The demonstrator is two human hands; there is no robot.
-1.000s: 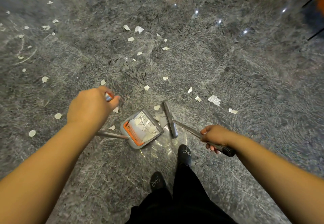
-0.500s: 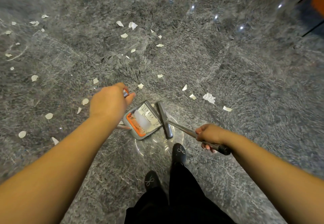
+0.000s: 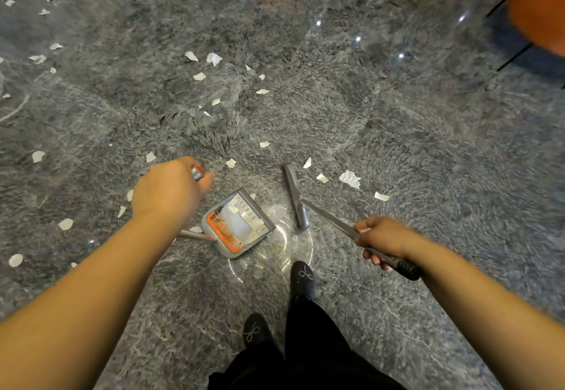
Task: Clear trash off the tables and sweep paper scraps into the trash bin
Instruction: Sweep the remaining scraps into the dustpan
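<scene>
A polished grey marble floor (image 3: 397, 145) is carrying scattered scraps (image 3: 349, 179); no writing is showing. The left hand (image 3: 168, 189) is gripping the dustpan (image 3: 240, 224) handle top, the right hand (image 3: 382, 238) curling round the broom (image 3: 295, 195) handle. Since earlier, the broom has swung away from the pan, toward scraps beyond the right fingers.

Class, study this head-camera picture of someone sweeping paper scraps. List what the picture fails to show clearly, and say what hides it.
- Dustpan handle: its upper part is hidden behind the left hand and forearm.
- Broom handle: the right hand covers the middle of it.
- Orange object, top right: cut off by the frame edge and blurred; unidentifiable.
- Trash bin: not in view.
</scene>
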